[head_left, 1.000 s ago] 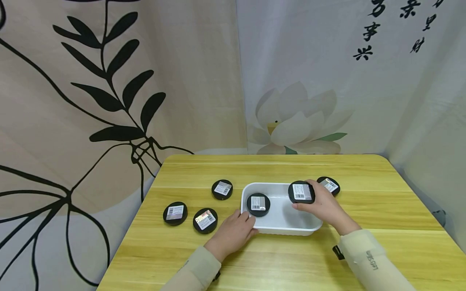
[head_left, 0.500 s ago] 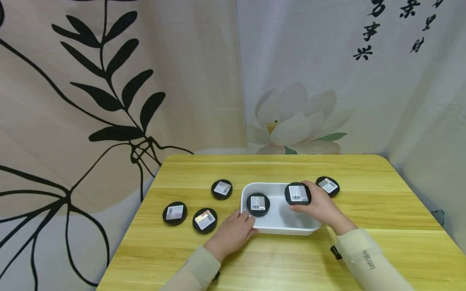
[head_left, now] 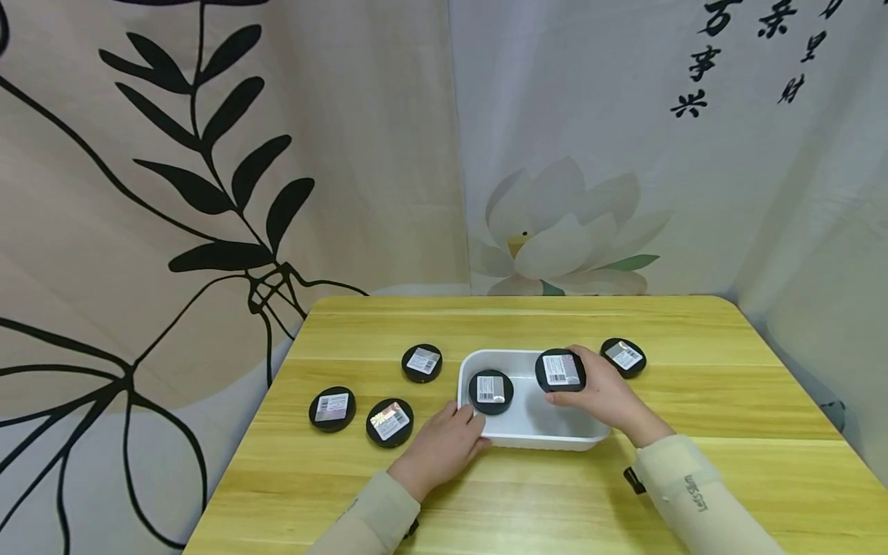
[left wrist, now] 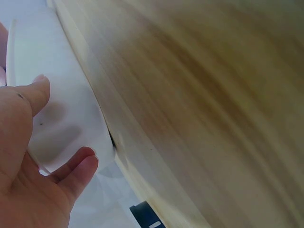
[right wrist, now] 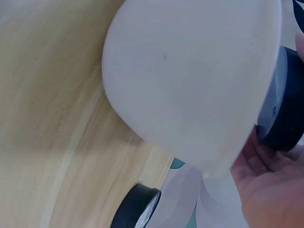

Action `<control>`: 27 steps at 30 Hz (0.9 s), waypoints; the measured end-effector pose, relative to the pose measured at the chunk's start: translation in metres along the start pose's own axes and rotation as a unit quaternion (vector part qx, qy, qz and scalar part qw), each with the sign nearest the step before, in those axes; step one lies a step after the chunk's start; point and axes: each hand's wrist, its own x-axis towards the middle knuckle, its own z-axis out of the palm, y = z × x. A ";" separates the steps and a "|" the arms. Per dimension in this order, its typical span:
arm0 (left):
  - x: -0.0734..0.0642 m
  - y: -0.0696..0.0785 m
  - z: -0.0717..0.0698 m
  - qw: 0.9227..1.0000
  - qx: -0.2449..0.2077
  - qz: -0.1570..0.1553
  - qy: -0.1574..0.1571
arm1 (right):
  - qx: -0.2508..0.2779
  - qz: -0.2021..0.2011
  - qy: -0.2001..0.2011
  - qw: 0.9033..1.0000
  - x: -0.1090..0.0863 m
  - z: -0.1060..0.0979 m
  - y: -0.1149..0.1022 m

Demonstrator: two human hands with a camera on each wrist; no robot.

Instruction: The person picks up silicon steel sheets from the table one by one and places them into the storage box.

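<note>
A white plastic bin (head_left: 534, 443) stands on the wooden table. My left hand (head_left: 440, 447) holds its near left corner, the thumb and fingertips against the walls in the left wrist view. My right hand (head_left: 610, 393) pinches a flat round black container (head_left: 560, 370) by its right edge, above the right half of the bin. That container's label faces up; in the right wrist view its paler underside (right wrist: 273, 102) shows past the bin's rim. Another round black container (head_left: 490, 391) lies inside the bin at the left.
Left of the bin lie three similar black containers, one farther back (head_left: 422, 363), one at far left (head_left: 332, 408) and one near my left hand (head_left: 390, 422). Another (head_left: 623, 358) lies behind my right hand. A printed curtain (head_left: 388, 154) hangs behind the table (head_left: 527, 509).
My right hand has moved slightly left with the black container, farther over the bin. My left hand stays at the bin's corner.
</note>
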 end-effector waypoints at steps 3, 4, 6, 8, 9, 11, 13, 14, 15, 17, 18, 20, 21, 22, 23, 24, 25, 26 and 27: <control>0.000 0.000 0.002 1.000 0.003 0.001 0.001 | -0.002 -0.003 -0.002 1.000 0.000 0.001 -0.001; 0.000 0.000 0.002 1.000 0.005 0.002 0.003 | -0.003 -0.003 -0.002 1.000 0.001 0.001 -0.002; 0.000 0.000 0.003 1.000 0.006 0.002 0.005 | -0.005 -0.003 -0.004 1.000 0.001 0.001 -0.003; 0.000 -0.001 0.004 1.000 0.006 0.002 0.007 | -0.006 -0.002 -0.007 1.000 0.002 0.001 -0.005; 0.000 -0.001 0.004 1.000 0.005 0.002 0.007 | -0.006 0.000 -0.010 1.000 0.002 0.002 -0.005; 0.000 -0.001 0.004 1.000 0.002 0.002 0.007 | -0.006 0.006 -0.015 1.000 0.003 0.002 -0.006; 0.000 -0.001 0.004 1.000 0.002 0.002 0.006 | -0.006 0.011 -0.020 1.000 0.003 0.003 -0.007; 0.000 -0.001 0.003 1.000 0.002 0.002 0.006 | -0.006 0.013 -0.022 1.000 0.004 0.004 -0.007; 0.000 -0.001 0.003 1.000 0.003 0.003 0.006 | -0.007 0.012 -0.022 1.000 0.004 0.004 -0.008; 0.000 -0.001 0.003 1.000 0.002 0.003 0.005 | -0.008 0.009 -0.022 1.000 0.004 0.004 -0.009; 0.000 -0.001 0.003 1.000 0.003 0.003 0.005 | -0.009 0.006 -0.021 1.000 0.005 0.004 -0.010; 0.000 -0.001 0.003 1.000 0.002 0.002 0.004 | -0.007 -0.001 -0.021 1.000 0.006 0.005 -0.010; 0.000 -0.001 0.003 1.000 0.001 0.001 0.004 | -0.006 -0.004 -0.021 1.000 0.007 0.005 -0.011; 0.000 -0.001 0.003 1.000 0.001 0.001 0.003 | -0.004 -0.008 -0.024 1.000 0.007 0.006 -0.011; 0.001 -0.001 0.003 1.000 0.001 0.000 0.003 | -0.002 -0.012 -0.026 1.000 0.008 0.006 -0.012; 0.001 -0.001 0.003 1.000 0.001 0.000 0.003 | 0.000 -0.018 -0.027 0.999 0.009 0.007 -0.012; 0.001 -0.001 0.002 1.000 0.001 0.000 0.002 | 0.002 -0.023 -0.029 0.999 0.009 0.008 -0.012; 0.001 -0.001 0.002 1.000 0.000 -0.001 0.001 | 0.000 -0.029 -0.030 0.999 0.010 0.008 -0.012; 0.000 -0.001 0.002 1.000 0.000 -0.001 -0.001 | -0.001 -0.033 -0.031 0.999 0.011 0.009 -0.012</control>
